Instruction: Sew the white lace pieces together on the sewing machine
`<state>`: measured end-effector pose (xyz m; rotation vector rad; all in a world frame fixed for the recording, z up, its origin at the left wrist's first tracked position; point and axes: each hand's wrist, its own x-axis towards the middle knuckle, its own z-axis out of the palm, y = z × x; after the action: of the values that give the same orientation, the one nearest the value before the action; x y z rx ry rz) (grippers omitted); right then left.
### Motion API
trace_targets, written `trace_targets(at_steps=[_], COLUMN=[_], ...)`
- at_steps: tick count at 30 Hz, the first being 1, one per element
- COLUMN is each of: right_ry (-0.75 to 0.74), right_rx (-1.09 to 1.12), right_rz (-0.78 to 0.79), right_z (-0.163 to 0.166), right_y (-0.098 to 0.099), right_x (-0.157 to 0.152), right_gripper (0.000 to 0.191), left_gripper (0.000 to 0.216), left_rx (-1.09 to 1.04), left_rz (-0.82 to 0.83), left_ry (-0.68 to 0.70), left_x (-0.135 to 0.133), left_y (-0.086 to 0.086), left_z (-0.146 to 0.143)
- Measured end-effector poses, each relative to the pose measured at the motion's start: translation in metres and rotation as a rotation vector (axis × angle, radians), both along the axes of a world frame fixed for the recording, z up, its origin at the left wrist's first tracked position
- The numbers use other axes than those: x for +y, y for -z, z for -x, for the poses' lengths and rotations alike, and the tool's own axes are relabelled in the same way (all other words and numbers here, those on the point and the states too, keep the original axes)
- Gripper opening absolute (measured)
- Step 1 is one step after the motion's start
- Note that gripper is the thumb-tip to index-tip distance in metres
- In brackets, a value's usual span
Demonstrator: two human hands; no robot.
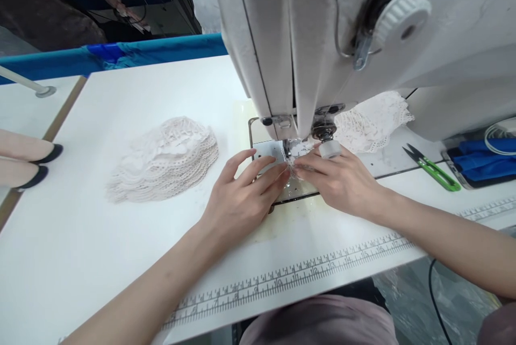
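Note:
A small white lace piece (296, 152) lies on the metal needle plate (266, 151) under the presser foot (288, 147) of a white sewing machine (322, 28). My left hand (242, 197) rests flat on the plate left of the needle, fingers stretched toward the lace. From the right, my right hand (338, 178) presses its fingertips together on the lace edge just below the foot. Both hands touch the lace at the needle.
A stack of white lace pieces (163, 159) lies on the white table (121, 237) to the left. More lace (374, 119) sits behind the needle at right. Green thread snips (433, 169) and blue fabric (481, 159) lie far right. A printed ruler (306, 270) runs along the front edge.

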<state>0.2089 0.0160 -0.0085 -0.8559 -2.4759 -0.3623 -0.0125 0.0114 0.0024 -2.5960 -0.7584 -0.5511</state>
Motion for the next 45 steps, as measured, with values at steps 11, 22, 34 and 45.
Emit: trace_targets(at_steps=[11,22,34,45], right_ry=[0.014,-0.015,-0.001,0.007], right_rx=[-0.003,0.003,-0.044,-0.069], right_rz=[-0.027,-0.054,-0.035,0.021], right_z=[-0.0008,-0.0021,-0.0016,-0.0011], right_y=[-0.0021,-0.0019,-0.0018,-0.0019], right_x=[0.0027,0.0028,0.0035,0.0033], right_gripper=[0.034,0.031,0.031,0.030], left_gripper=[0.027,0.028,0.028,0.037], left_rx=[0.021,0.032,0.018,0.008], left_rz=[-0.050,-0.044,-0.032,0.028], left_ry=[-0.031,-0.045,-0.110,-0.143], left_x=[0.0019,0.0002,0.0063,0.0069], left_y=[-0.0013,-0.0049,0.0021,0.0033], left_z=[-0.0019,-0.0003,0.0015,0.0007])
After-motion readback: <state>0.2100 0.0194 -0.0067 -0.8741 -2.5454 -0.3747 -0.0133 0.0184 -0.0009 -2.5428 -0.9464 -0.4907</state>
